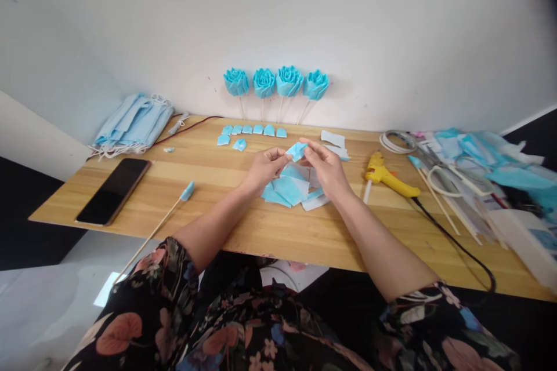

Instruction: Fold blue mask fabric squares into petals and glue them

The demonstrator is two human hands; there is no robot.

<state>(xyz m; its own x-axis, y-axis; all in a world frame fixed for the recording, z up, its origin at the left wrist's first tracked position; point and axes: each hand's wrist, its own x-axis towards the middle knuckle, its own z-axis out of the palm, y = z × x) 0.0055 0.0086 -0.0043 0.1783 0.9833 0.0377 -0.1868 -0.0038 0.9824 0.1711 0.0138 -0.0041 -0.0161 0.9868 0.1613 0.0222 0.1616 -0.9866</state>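
A small folded piece of blue fabric (296, 152) is held between my two hands above the middle of the table. My left hand (267, 167) pinches its left side, and my right hand (325, 167) grips the right side with thumb and fingers. Beneath them lies a loose pile of blue and white cut pieces (285, 190). Several folded blue petals (258, 130) are laid out behind my left hand. Off to the left, a wooden stick with a blue bud (188, 191) at its tip reaches over the front edge.
Several blue flowers on sticks (263, 83) lean against the wall. A yellow glue gun (387, 177) with a black cord lies right, beside scissors (452, 178) and blue scraps (517, 156). At left are a phone (114, 191) and stacked face masks (133, 122).
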